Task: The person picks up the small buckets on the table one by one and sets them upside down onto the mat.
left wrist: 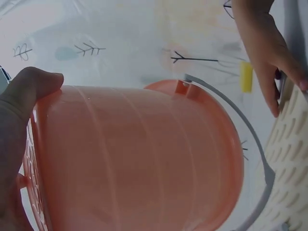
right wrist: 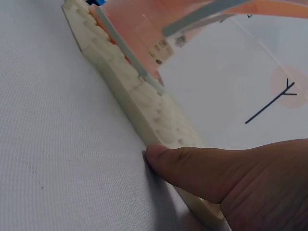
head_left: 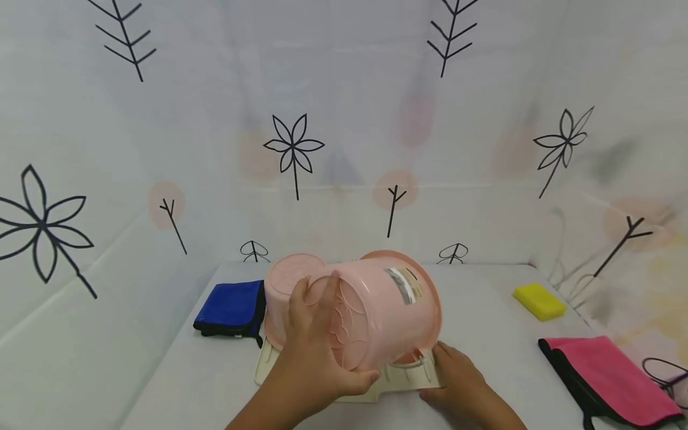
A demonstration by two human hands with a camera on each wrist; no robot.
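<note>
My left hand [head_left: 317,346] grips a pink bucket [head_left: 395,310] by its base, fingers spread over the bottom and thumb on the side. The bucket lies tilted sideways, its rim to the right; a grey handle [left wrist: 255,139] hangs from the rim. Below it is a cream washboard [head_left: 400,380] with raised ridges, flat on the table. At the board's right end, my right hand [head_left: 462,379] holds its edge, the thumb [right wrist: 185,166] along the near side. Another pink bucket-like container [head_left: 276,298] stands behind the left hand, partly hidden.
A folded blue cloth item [head_left: 231,304] with black trim lies at the left of the white table [head_left: 484,334]. To the right are a yellow sponge [head_left: 539,301] and a pink cloth item [head_left: 607,376] with black trim. A patterned white curtain [head_left: 344,221] surrounds the table.
</note>
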